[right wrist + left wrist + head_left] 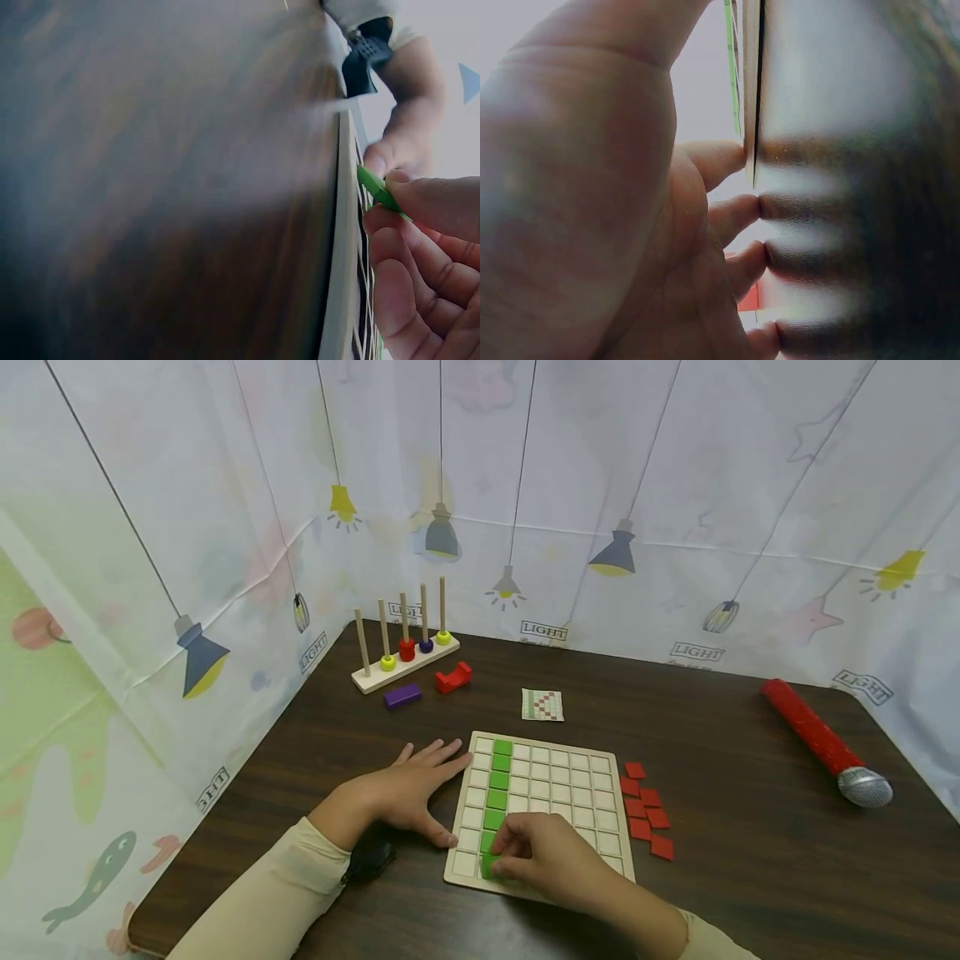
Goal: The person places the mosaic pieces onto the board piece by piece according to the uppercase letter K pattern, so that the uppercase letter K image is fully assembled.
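A light wooden grid board lies on the dark table, its second column from the left lined with green square tiles. My right hand pinches a green tile between thumb and fingers at the near end of that column. In the right wrist view this tile is tilted over the board's edge. My left hand is spread at the board's left side, with thumb and index finger touching its edge. The left wrist view shows its straight fingertips resting on the table. My right hand hides some near cells.
Several red tiles lie right of the board. Behind it is a small pattern card. Farther left stand a peg rack with rings, a purple block and a red notched block. A red microphone lies far right.
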A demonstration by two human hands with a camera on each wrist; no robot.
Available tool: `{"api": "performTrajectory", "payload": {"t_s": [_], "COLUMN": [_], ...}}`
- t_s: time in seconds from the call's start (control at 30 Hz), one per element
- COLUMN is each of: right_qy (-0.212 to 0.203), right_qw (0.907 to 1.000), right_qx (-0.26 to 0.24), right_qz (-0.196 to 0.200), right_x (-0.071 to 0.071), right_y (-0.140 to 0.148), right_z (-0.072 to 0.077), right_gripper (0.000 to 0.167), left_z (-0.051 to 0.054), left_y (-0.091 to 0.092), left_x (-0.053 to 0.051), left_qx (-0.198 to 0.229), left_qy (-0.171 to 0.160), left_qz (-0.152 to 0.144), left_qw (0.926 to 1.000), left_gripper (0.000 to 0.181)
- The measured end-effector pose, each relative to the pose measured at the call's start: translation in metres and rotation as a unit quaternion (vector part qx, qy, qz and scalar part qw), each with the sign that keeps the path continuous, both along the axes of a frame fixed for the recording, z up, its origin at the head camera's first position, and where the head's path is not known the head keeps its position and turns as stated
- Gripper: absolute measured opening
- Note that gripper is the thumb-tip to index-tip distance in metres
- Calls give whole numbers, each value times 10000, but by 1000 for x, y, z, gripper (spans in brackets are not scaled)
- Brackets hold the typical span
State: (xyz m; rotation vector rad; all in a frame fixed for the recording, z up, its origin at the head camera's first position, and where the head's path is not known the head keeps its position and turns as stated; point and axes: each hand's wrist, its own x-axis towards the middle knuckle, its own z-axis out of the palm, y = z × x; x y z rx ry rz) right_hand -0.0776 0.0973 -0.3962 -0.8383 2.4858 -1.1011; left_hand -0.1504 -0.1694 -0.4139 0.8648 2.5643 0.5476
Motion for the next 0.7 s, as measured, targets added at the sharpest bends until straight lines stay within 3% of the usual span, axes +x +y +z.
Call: {"api": "performTrajectory", "payload": {"t_s": [0.7], "right_qy": [330], "right_qw": [9981], "right_qx": [529], "right_qz": [14], "right_x": [0], "right_y": [-8], "right_z": [-2], "right_gripper": [14], "left_z": [2], "left_y": [2], "left_x": [0], "left_qx": [-20], "left_qy": [-21], "left_qz": [19], "left_qw": [10000], "left_gripper": [119]}}
